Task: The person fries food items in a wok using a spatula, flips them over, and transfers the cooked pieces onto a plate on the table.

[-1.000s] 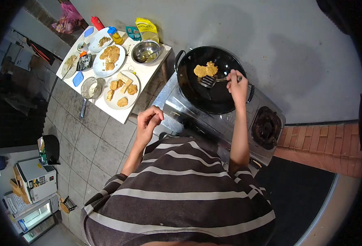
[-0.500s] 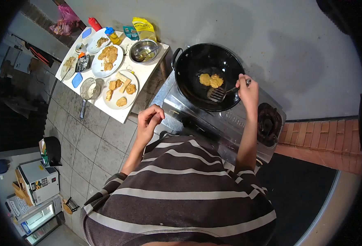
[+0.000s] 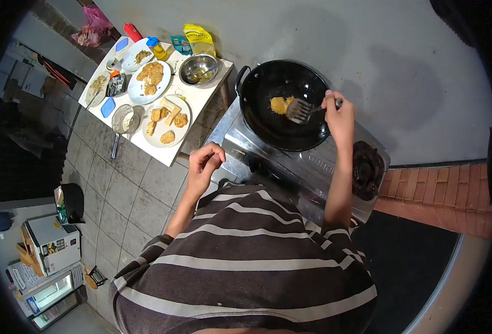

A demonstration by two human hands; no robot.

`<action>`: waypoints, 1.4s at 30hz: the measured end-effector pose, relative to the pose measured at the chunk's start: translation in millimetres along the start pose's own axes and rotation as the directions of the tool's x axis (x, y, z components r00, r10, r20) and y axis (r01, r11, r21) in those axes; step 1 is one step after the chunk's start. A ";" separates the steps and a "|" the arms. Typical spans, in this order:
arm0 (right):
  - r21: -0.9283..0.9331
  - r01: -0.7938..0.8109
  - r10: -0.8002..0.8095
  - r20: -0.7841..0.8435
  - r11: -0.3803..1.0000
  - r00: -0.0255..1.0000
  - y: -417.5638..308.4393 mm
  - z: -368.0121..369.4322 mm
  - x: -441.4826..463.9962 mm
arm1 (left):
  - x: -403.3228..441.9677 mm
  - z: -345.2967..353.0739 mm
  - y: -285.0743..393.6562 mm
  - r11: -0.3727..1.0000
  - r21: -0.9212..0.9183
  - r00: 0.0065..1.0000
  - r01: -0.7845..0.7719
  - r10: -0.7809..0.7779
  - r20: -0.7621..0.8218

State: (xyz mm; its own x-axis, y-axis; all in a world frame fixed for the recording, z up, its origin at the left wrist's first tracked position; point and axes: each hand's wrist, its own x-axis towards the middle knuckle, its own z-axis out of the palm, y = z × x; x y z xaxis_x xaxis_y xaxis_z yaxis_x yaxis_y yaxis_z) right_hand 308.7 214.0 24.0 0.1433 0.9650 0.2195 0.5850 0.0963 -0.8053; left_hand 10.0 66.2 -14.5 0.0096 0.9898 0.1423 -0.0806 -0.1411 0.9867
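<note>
My right hand (image 3: 339,117) is closed around the handle of a slotted spatula (image 3: 300,112), over the right side of a black wok (image 3: 260,125). The spatula's slotted head covers part of the golden fritters (image 3: 279,105) in the wok; whether it presses on them or hovers just above, I cannot tell. The wok sits on a silver gas stove (image 3: 307,157). My left hand (image 3: 206,161) hangs in front of the stove with its fingers curled in, and nothing shows in it.
Left of the stove stands a white table (image 3: 165,154). It bears a plate (image 3: 186,129) of fried pieces, another plate (image 3: 165,69) of fried food, a steel bowl (image 3: 186,69), an oil bottle (image 3: 158,51) and a yellow pouch (image 3: 200,39). A second burner (image 3: 367,170) lies to the right.
The spatula head has moved up and slightly right, from beside the fritters to over the right one. My right hand has risen a little with it. My left hand is nearly still.
</note>
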 end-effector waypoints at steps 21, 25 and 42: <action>-0.163 0.256 -0.234 0.141 0.953 0.962 -2.9 34.3 6.1 | -11.1 -0.6 3.7 1.000 0.028 0.998 -0.001 0.002 -0.060; -0.086 0.325 -0.311 0.144 0.942 0.940 1.2 41.0 3.0 | -12.6 -0.2 2.2 1.000 0.027 0.998 0.006 -0.005 -0.064; -0.075 0.259 -0.254 0.071 0.963 0.965 1.2 3.1 -35.0 | -10.6 11.1 0.7 1.000 0.014 0.999 -0.016 0.017 -0.041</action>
State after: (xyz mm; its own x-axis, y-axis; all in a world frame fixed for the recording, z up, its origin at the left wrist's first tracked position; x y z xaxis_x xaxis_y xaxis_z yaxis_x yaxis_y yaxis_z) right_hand 301.9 181.1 13.7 -0.0667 0.9237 0.3773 0.6602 0.3244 -0.6774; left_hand 20.8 55.3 -14.5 -0.0325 0.9873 0.1556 -0.0671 -0.1575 0.9852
